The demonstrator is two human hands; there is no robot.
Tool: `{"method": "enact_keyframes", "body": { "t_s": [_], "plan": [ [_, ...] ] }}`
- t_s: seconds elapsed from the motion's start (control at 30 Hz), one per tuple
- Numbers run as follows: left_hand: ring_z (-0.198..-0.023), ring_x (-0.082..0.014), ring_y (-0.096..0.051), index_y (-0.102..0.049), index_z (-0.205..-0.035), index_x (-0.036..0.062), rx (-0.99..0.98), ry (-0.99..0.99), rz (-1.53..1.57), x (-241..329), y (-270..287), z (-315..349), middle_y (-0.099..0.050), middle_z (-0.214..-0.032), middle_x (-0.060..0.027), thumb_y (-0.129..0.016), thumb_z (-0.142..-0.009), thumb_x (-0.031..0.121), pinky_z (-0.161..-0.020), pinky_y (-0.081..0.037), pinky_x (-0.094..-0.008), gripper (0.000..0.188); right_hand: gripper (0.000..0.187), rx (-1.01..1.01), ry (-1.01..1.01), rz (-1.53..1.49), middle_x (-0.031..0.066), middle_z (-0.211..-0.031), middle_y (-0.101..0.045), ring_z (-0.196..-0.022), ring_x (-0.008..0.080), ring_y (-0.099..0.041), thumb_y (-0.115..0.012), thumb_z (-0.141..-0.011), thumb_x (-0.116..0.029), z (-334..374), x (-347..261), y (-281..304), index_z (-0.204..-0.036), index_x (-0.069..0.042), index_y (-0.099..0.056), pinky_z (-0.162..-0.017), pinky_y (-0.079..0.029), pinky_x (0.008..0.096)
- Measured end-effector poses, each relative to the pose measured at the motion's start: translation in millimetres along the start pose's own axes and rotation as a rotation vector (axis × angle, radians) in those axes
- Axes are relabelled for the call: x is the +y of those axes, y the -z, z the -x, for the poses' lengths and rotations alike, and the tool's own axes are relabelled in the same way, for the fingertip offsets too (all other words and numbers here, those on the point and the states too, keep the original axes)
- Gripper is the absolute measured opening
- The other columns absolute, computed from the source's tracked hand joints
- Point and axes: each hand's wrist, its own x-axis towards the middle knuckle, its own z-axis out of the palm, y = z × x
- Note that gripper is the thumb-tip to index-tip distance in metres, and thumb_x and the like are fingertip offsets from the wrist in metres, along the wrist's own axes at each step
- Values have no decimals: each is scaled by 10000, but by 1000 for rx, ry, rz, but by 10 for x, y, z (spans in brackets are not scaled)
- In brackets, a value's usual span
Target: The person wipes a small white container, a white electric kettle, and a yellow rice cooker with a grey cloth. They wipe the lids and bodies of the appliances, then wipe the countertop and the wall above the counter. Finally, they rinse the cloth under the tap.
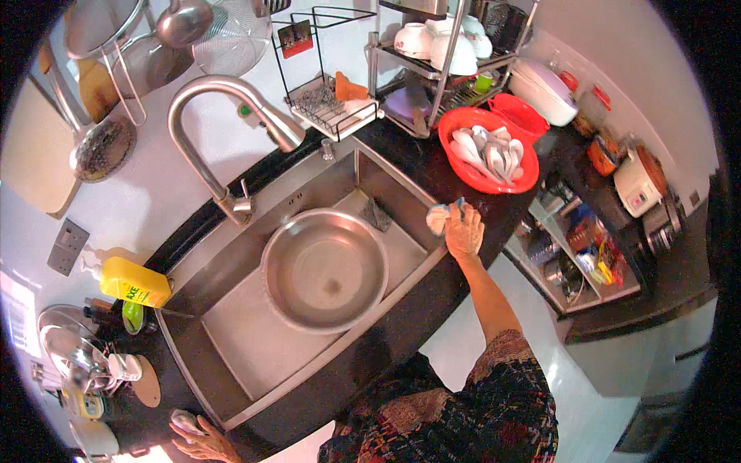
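My right hand (465, 233) presses a crumpled white and blue cloth (437, 219) on the black countertop (417, 316) by the sink's right edge. Its fingers are closed over the cloth. At the lower left, my left hand (207, 445) rests on the counter with its fingers spread. A small whitish crumpled thing (185, 421) lies against that hand's thumb side; its kind is unclear. Between the hands is the steel sink (239, 332), holding a wide round metal basin (272, 270). A dark scouring pad (377, 215) leans at the sink's far right wall.
Right of the sink stands a red plastic basket (457, 158) full of white spoons, below a rack with bowls (451, 54). The faucet (185, 131) arches over the sink. A yellow soap bottle (135, 282) stands at left. An open drawer (575, 255) juts out at right.
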Motion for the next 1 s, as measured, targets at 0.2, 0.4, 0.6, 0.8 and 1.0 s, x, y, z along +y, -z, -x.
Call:
{"method": "enact_keyframes", "body": {
  "t_s": [0.2,0.4,0.6,0.8,1.0],
  "plan": [
    [-1290,-402,-323,-446,-1344,75,-313,-147,477,1316,808,707,-353,-1385,-225,-707,-781,150,-1042,-275,-533,625,410,56,182,-157,78,-1195,-530,-1069,311,-528,-675,-772,-271,-692,-277,-523,-1149,-193,-536,-738,-474,449],
    [-1280,-365,-339,-549,-1242,105,-827,-280,464,2389,1467,1267,-435,-1329,-156,-666,-808,249,-1071,-161,-595,471,467,-9,194,-206,94,-1192,-526,-1090,310,-514,-699,-763,-298,-1371,-810,-1082,-1177,-188,-512,-744,-471,453],
    [-1321,-340,-286,-574,-1219,147,-863,-303,342,2598,1601,1221,-437,-1331,-122,-614,-799,381,-1084,-70,-625,483,440,-65,205,-254,153,-1230,-485,-1105,371,-464,-651,-817,-342,-1893,-1372,-1616,-1214,-222,-504,-795,-428,515],
    [-1316,-357,-290,-606,-1163,134,-867,-285,346,2546,1579,1250,-440,-1322,-124,-649,-769,340,-1085,-69,-623,447,385,-194,72,-267,124,-1286,-476,-1162,338,-454,-563,-872,-378,-2179,-1680,-1878,-1192,-164,-550,-841,-416,542],
    [-1292,-317,-343,-604,-1155,151,-830,-301,323,2576,1606,1232,-495,-1288,-101,-607,-822,330,-1082,-112,-591,379,360,-111,331,-265,94,-1288,-500,-1140,311,-529,-578,-869,-366,-1865,-1210,-1726,-1169,-171,-542,-819,-468,499]
  ]
}}
